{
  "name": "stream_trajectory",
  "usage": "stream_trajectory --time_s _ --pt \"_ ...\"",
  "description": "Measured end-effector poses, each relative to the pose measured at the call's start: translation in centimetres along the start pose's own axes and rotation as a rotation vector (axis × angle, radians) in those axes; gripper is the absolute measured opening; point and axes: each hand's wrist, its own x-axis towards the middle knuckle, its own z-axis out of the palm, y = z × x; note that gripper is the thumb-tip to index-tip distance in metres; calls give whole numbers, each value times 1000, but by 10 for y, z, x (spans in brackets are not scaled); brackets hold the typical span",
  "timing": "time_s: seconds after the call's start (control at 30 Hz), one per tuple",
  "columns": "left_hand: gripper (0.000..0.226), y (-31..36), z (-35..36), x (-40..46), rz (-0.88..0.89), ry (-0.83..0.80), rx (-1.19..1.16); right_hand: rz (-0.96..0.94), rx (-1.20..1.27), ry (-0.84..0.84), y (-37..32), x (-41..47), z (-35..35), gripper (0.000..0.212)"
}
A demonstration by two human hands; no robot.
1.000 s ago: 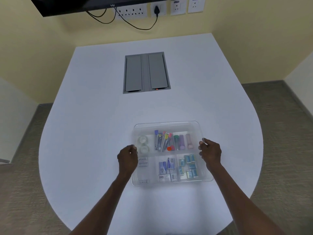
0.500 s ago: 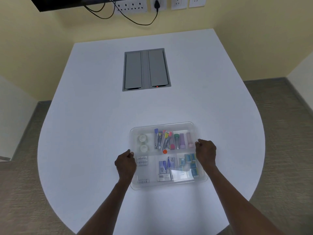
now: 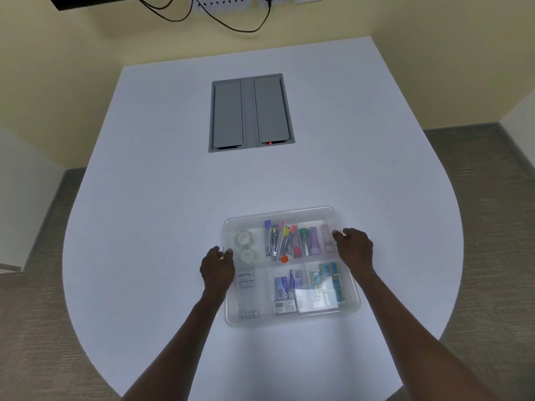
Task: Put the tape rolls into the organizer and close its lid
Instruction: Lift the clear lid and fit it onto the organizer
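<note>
In the head view, a smooth white worktop with a rounded near edge carries a clear plastic organizer, rectangular with rounded corners and split into compartments. It sits near the front edge, between the two hands. A clear lid seems to lie over it, glossy and see-through; whether it is fully seated cannot be told.

Two tape rolls, small, round and translucent, lie one behind the other in the organizer's far-left compartment, just beside the left hand. The middle far compartment holds a loose bundle of metal clips and coloured pieces, and to its right stand three short tubes, green, lilac and pale pink. The near compartments hold small flat boxes, blue and teal.

The left hand's grip is narrow, fingers curled at the organizer's left rim. The right hand is likewise curled at the right rim, fingertips touching the edge; whether either pinches the lid cannot be told.

A grey rectangular panel with two flaps is sunk into the worktop, well apart.
</note>
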Motion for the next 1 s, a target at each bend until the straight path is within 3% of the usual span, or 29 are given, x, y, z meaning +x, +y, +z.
stream_trajectory --time_s 0.1,0.23,0.4,0.6,0.77,1.0 --pt "49 20 -1 21 -64 18 -106 -22 25 -20 -11 22 0 27" --pt "49 32 2 57 -184 21 -257 36 148 -11 -26 48 -1 50" --pt "37 42 13 66 -274 9 -320 133 286 -48 -35 61 11 48" --pt "35 30 30 69 -424 87 -543 174 436 42 -28 55 25 57" --pt "37 32 35 65 -408 160 -527 181 383 131 -27 56 31 36" --pt "37 30 31 60 -374 144 -583 106 349 139 -25 52 30 35"
